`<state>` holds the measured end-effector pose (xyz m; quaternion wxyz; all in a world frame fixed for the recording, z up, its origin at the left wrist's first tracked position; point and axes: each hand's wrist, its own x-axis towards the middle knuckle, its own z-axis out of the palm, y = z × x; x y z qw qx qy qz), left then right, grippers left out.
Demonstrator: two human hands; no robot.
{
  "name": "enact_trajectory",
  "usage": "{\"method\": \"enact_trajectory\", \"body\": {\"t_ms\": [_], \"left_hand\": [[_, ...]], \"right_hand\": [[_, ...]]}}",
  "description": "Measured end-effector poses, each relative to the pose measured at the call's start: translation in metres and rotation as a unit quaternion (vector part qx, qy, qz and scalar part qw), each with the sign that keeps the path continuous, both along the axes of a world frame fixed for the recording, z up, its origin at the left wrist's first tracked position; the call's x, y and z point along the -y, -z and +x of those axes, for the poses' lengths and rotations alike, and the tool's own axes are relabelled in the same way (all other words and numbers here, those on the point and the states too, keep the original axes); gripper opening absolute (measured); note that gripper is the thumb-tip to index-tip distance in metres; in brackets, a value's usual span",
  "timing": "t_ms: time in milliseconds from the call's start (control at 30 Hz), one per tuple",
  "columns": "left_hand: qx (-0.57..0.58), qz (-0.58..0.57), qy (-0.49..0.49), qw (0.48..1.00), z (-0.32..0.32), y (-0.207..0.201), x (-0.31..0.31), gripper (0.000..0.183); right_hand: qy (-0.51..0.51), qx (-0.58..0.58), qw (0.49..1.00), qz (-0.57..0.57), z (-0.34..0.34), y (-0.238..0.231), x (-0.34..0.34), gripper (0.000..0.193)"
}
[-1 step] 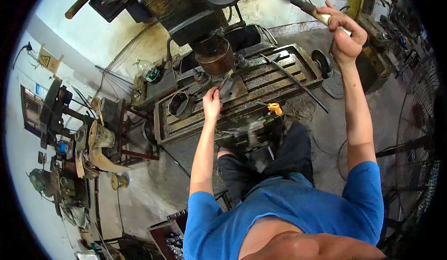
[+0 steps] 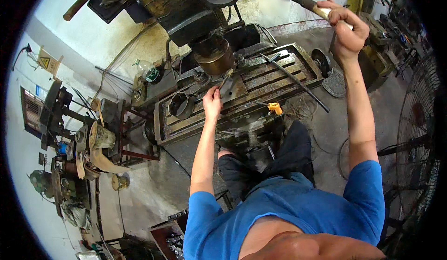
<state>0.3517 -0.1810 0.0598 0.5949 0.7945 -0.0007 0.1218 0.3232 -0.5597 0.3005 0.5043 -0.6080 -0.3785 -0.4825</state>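
Observation:
My left hand (image 2: 212, 103) is closed around the thin handle of a small brush (image 2: 225, 79). The brush's pale tip points up beside the lower edge of a round metal cutter head (image 2: 215, 58) on the milling machine; whether they touch I cannot tell. Stretched out to the upper right, my right hand (image 2: 349, 34) grips a lever (image 2: 305, 3) by its pale end, some fingers curled around it and one raised. Beneath the cutter head lies the slotted machine table (image 2: 279, 75), strewn with metal chips. To the left of my left hand stands a dark open pot (image 2: 180, 106).
A long metal bar (image 2: 300, 84) lies slantwise over the table's right part. Near its front edge sits a yellow-orange handle (image 2: 275, 108). A large caged fan (image 2: 414, 134) stands at right. On the left are a bucket (image 2: 101, 136) and a clear bottle (image 2: 148, 71).
My right hand and the lever's pale end have shifted very slightly to the right. My left hand and the brush stay nearly in place.

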Motion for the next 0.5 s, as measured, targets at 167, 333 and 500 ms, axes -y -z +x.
{"method": "enact_trajectory", "body": {"t_ms": [167, 333, 500], "left_hand": [[0.010, 0.020, -0.013, 1.000, 0.007, 0.001, 0.005, 0.027], [0.069, 0.076, -0.030, 0.994, 0.021, 0.019, 0.000, 0.027], [0.133, 0.184, -0.128, 0.965, 0.020, 0.015, 0.001, 0.025]], "right_hand": [[-0.024, 0.004, 0.999, -0.035, 0.007, -0.027, 0.014, 0.018], [0.017, 0.039, 0.999, -0.010, 0.009, -0.075, -0.002, 0.025], [0.120, 0.138, 0.973, -0.142, 0.011, -0.117, -0.004, 0.022]]}}
